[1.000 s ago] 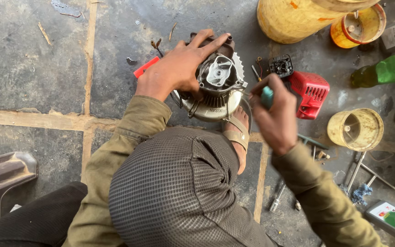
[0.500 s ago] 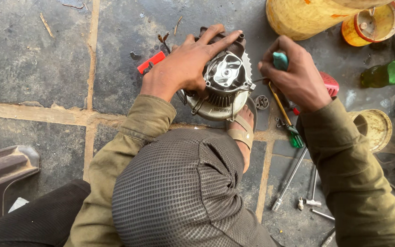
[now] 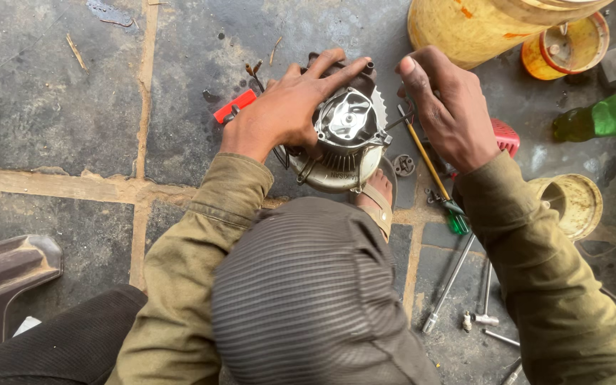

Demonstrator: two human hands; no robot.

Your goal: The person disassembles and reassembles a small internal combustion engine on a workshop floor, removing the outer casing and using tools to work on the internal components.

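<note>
Nearest the camera, a covered head and olive sleeves fill the lower middle; whatever lies beneath them is hidden. A dark grey curved object (image 3: 5,274) is cut off at the left edge, its kind unclear. Long metal tools (image 3: 458,278) lie on the stone floor (image 3: 51,107) lower right, partly hidden by the right sleeve.

Further out, the small engine (image 3: 344,142) is seen at the floor's middle, just beyond a sandalled foot (image 3: 379,196). The left hand (image 3: 290,107) is laid flat over its left side, fingers spread, nothing enclosed. The right hand (image 3: 447,107) is held at its right edge, fingers curled; what the grip encloses cannot be told. A screwdriver (image 3: 433,171) lies under it.

Farthest, a yellow container (image 3: 479,25) is cropped by the top edge; a green bottle (image 3: 604,117) is cut off right.
</note>
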